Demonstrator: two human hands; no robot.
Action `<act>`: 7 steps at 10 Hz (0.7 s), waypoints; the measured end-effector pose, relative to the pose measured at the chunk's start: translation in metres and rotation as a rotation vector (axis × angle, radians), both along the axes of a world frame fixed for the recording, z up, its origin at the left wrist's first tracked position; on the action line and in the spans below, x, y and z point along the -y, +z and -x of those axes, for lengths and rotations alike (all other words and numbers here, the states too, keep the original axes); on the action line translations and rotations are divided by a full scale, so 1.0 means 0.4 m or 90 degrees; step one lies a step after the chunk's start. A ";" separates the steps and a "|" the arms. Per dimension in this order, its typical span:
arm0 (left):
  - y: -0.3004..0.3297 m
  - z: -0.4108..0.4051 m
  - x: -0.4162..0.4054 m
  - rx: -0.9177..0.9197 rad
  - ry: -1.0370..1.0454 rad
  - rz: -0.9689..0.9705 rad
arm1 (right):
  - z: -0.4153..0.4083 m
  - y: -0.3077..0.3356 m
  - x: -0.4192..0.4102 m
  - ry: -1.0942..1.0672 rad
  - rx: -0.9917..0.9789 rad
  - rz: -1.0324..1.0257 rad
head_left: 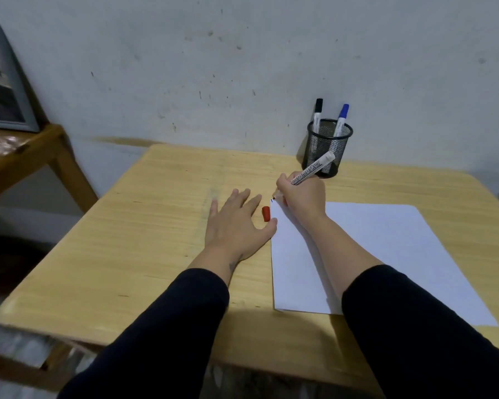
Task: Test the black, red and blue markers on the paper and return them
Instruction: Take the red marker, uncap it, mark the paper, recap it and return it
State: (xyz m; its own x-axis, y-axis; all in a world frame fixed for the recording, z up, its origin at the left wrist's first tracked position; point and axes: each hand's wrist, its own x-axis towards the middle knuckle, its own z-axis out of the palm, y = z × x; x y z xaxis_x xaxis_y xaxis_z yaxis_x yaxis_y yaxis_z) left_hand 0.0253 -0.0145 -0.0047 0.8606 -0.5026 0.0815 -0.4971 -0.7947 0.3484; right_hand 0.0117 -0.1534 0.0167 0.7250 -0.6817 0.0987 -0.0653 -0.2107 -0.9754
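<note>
My right hand point(301, 197) grips an uncapped white marker point(314, 169) with its tip at the far left corner of the white paper point(386, 254). The marker's red cap point(266, 213) lies on the table just left of that corner. My left hand point(236, 223) rests flat on the wood with fingers spread, its thumb touching the paper's left edge beside the cap. A black mesh holder point(327, 148) stands at the back, with the black marker point(317, 115) and the blue marker point(341, 119) upright in it.
The light wooden table point(127, 240) backs onto a scuffed pale wall. A second wooden table point(26, 151) stands to the left, carrying a framed picture point(0, 82). A small dark mark shows at the paper's corner.
</note>
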 end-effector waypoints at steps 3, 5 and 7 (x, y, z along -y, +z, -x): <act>0.005 0.003 0.002 -0.001 0.003 -0.011 | -0.016 -0.011 0.008 -0.012 -0.092 0.099; 0.006 0.002 0.001 -0.001 0.002 -0.005 | -0.001 0.019 0.012 -0.029 -0.005 -0.056; 0.013 0.007 -0.016 -0.028 -0.069 0.156 | 0.035 0.067 0.053 -0.034 -0.060 -0.126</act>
